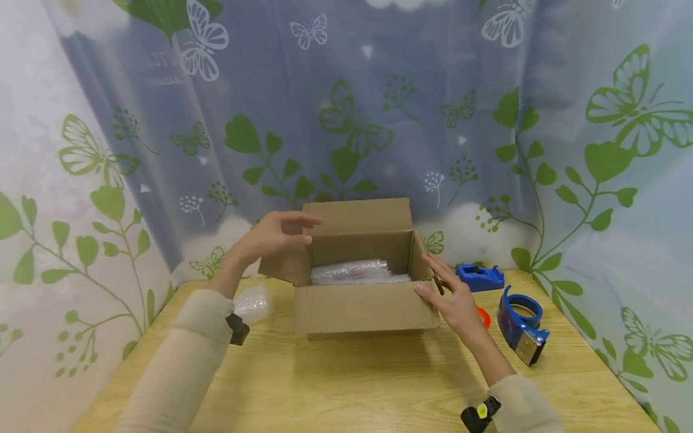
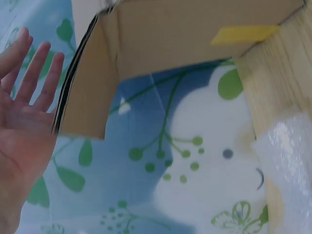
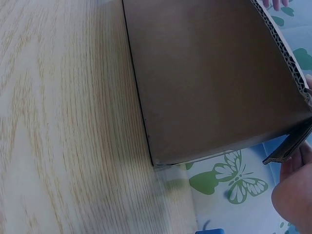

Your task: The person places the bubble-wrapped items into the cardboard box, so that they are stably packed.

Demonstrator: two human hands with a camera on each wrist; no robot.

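Note:
An open cardboard box [image 1: 367, 310] sits on the table with its front flap folded down. Clear bubble-wrapped items [image 1: 352, 272] lie inside. My left hand [image 1: 273, 234] is raised over the box's left side flap [image 1: 284, 264], fingers extended and holding nothing. The left wrist view shows that hand [image 2: 29, 112] spread beside the flap [image 2: 90, 83]. At the box's right front corner is my right hand [image 1: 452, 294], its thumb on the front flap and its fairly straight fingers along the right rim. In the right wrist view the right side flap [image 3: 292, 141] overlaps its fingers.
A bubble-wrap piece [image 1: 251, 302] lies left of the box. On the right are a blue tape dispenser [image 1: 480, 278], a blue tape cutter [image 1: 522, 325] with a metal plate, and a red round item [image 1: 483, 317]. A patterned curtain [image 1: 346, 120] stands behind the wooden table [image 1: 357, 385].

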